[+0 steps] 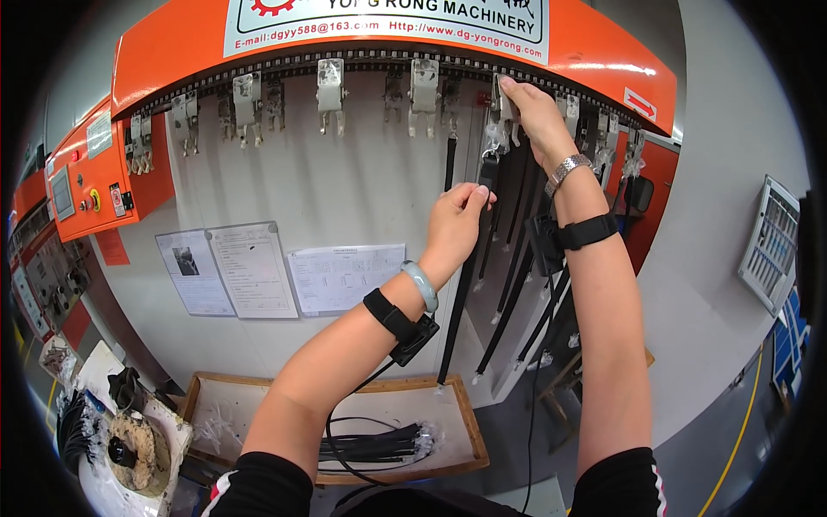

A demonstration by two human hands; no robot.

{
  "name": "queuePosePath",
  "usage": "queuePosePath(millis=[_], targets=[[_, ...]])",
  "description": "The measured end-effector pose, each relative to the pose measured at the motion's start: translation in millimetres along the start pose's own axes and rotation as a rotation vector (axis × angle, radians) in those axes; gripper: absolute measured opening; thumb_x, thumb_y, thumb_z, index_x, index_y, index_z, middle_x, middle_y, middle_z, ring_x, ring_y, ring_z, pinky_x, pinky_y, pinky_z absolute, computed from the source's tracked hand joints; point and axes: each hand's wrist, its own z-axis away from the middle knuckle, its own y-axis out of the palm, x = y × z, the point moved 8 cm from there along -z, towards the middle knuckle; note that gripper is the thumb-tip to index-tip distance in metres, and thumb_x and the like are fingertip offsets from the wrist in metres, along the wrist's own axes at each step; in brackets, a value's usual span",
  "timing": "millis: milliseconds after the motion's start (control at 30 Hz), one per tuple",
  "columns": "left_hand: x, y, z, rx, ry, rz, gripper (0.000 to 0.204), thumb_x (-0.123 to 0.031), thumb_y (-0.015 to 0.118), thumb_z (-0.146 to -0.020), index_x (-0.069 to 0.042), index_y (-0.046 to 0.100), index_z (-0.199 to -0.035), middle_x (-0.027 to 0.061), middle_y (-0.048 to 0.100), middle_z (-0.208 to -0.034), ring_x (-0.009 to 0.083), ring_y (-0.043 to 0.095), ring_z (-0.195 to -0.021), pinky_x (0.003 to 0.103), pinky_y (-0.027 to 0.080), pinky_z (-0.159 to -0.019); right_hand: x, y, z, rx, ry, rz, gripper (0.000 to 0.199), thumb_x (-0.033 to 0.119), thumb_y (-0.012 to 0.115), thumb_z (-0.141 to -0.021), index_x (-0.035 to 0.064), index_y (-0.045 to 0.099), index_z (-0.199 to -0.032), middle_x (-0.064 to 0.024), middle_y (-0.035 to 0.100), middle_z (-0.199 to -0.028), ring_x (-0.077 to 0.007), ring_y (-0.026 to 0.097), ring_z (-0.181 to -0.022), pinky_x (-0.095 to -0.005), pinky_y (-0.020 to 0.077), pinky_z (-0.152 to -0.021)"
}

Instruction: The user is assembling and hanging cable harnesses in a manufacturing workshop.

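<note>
Right hand (541, 121) is raised to the overhead row, pinched narrow on a metal clip (499, 108), with a fingertip near the clip's top; its remaining digits are partly hidden, so how far they wrap around the back cannot be told. Left hand (455, 222), lower and to the left, has thumb and forefinger closed on a black strip (489, 169) just beneath that clip. The other fingers curl in, and what they press against is out of sight.

The strip's upper end, with clear film around it, sits directly below the clip; whether the jaws bite it is hard to make out. Its long axis runs close to vertical, top end pointing up at the clip. Below the left hand a black length continues down, leaning slightly left, toward a wood-framed tray (473, 424); the hand covers the join, so I cannot tell if it is 1 piece.

More hanging strips (508, 302) slant down behind the right forearm, which hides parts of them. In the tray lies a bundle of black strips (370, 445), partly covered by the left arm. Overhead, the orange machine (603, 73) is cut off by the top edge.
</note>
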Motion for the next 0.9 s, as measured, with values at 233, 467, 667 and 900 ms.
queuePosePath(millis=[233,467,667,900], targets=[[6,2,-3,0.035,-0.023,-0.014,0.027,-0.025,0.050,-0.091,-0.001,0.063,-0.087,0.0000,0.062,-0.079,0.0072,0.052,-0.077,0.022,0.041,-0.074,2,-3,21,0.068,-0.069,0.006,0.037,0.035,0.055,-0.088,0.0005,0.060,-0.101,-0.0036,0.059,-0.086,-0.0109,0.051,-0.079,-0.0247,0.0412,-0.074],[3,-1,-4,-0.017,0.062,-0.036,0.025,-0.021,0.050,-0.088,-0.001,0.063,-0.080,0.0097,0.058,-0.072,0.0209,0.052,-0.070,0.032,0.041,-0.067,7,7,39,0.252,-0.211,0.173,0.039,0.017,0.063,-0.080,0.0007,0.049,-0.113,-0.0063,0.058,-0.101,-0.0133,0.053,-0.090,-0.0285,0.0423,-0.083],[7,0,-4,0.013,0.075,-0.099,0.022,-0.018,0.052,-0.087,0.000,0.063,-0.081,0.0102,0.057,-0.068,0.0192,0.051,-0.063,0.031,0.040,-0.062,2,3,36,0.228,-0.299,0.276,0.049,0.018,0.065,-0.079,-0.0005,0.045,-0.120,-0.0116,0.057,-0.108,-0.0188,0.055,-0.096,-0.0297,0.0433,-0.086],[18,-12,17,0.138,-0.053,-0.175,0.023,-0.023,0.056,-0.088,-0.001,0.061,-0.089,0.0003,0.061,-0.082,0.0078,0.050,-0.080,0.023,0.041,-0.076,43,-47,97,-0.127,-0.492,0.092,0.053,0.024,0.063,-0.082,0.0005,0.045,-0.126,-0.0140,0.053,-0.121,-0.0184,0.051,-0.108,-0.0297,0.0421,-0.090]])
